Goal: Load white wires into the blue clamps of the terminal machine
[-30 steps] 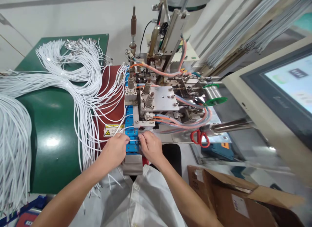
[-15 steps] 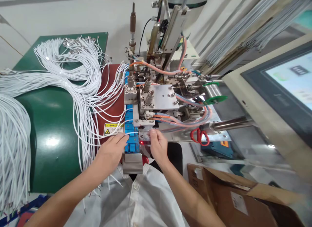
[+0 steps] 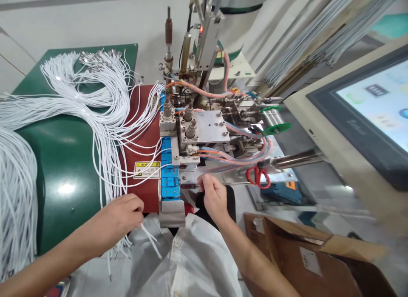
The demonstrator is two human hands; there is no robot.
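My left hand (image 3: 119, 215) is closed, pinching a loose white wire (image 3: 149, 239) at the front edge of the red mat (image 3: 140, 139). Its fingers sit among the hanging ends of the white wire bundle (image 3: 105, 118). My right hand (image 3: 214, 197) is closed in a pinch next to the machine's metal plate (image 3: 236, 178), just right of the blue clamp track (image 3: 168, 173). What its fingers hold is too small to make out. Several white wires lie across the blue track. The pneumatic head (image 3: 197, 127) with orange hoses stands behind it.
A green table (image 3: 63, 169) carries large loops of white wires. Red-handled scissors (image 3: 257, 176) lie on the plate. A touchscreen panel (image 3: 366, 109) stands at the right. An open cardboard box (image 3: 306, 254) sits at lower right. White fabric (image 3: 185, 263) lies in front.
My left hand has pulled back from the blue track to the loose wire ends at the mat's front. My right hand has shifted slightly right and toward me. The view has drifted left.
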